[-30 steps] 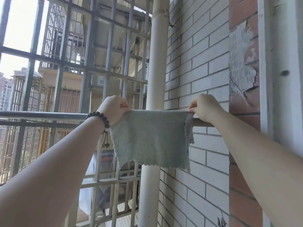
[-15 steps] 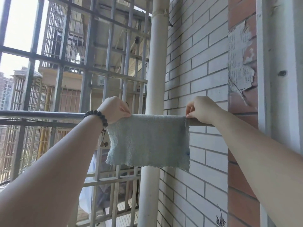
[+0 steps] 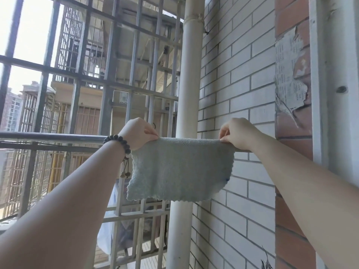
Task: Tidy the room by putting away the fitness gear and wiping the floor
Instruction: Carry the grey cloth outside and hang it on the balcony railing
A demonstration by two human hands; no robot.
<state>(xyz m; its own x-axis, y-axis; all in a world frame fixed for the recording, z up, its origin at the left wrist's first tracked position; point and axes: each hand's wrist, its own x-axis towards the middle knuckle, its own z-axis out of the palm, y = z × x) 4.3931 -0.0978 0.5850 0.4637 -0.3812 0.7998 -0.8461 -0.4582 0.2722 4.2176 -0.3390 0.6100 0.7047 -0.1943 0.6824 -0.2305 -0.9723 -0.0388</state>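
Note:
A pale blue-green cleaning cloth [image 3: 180,167] hangs draped over a horizontal metal rail [image 3: 52,136] at chest height. My left hand [image 3: 138,133], with a dark bead bracelet on the wrist, pinches the cloth's top left corner at the rail. My right hand [image 3: 236,133] pinches the top right corner. The cloth is stretched flat between both hands, its scalloped lower edge hanging free. The rail is hidden behind the cloth and hands.
A white vertical drainpipe [image 3: 189,78] runs behind the cloth. A white-brick wall [image 3: 239,74] and a red-brick pillar [image 3: 291,133] with peeling paper stand on the right. Metal window bars [image 3: 77,84] close off the left; other buildings show beyond.
The cloth has been pulled smoother and flatter along the rail; its right edge, which was folded, now hangs straight. Both hands shifted slightly lower on the top corners.

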